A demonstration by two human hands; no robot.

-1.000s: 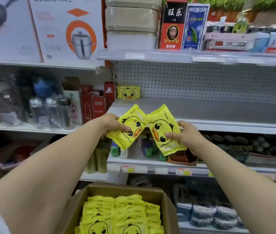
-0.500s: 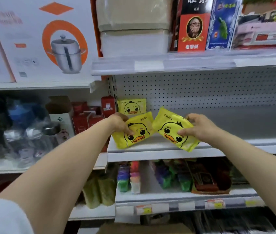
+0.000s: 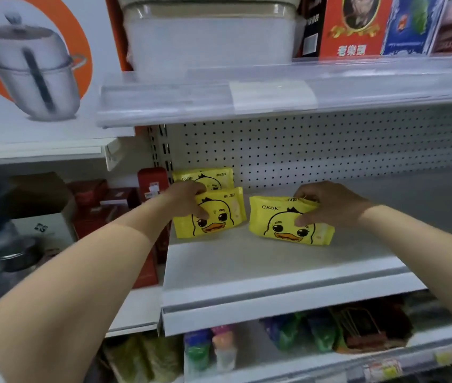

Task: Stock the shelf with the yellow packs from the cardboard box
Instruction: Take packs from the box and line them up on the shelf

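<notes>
Both packs are in over the shelf [image 3: 274, 261] now; half a second back they hung tilted at its front lip.

Starting on my left: the left hand [image 3: 188, 200] has its fingers curled over the top edge of the left duck pack [image 3: 219, 219], with the thumb [image 3: 202, 214] pressed on the printed face. That's a firm grip. This pack stands on its long edge right in front of the duck pack already stocked [image 3: 205, 176] at the pegboard, and I can't tell whether the two touch.

Moving right: the right duck pack [image 3: 288, 225] sits well apart from the back wall and slants down to the right. The right hand [image 3: 329, 205] clamps it the same way, fingers hooked over the top and the thumb [image 3: 303, 220] on the duck's forehead.

As for risk, these are soft packs on a narrow edge. The right one has nothing behind it, so I reckon it flops flat if released as it stands. The left one may tip forward, or nudge the back pack askew if pushed too hard. I can't see the cardboard box from here.
</notes>
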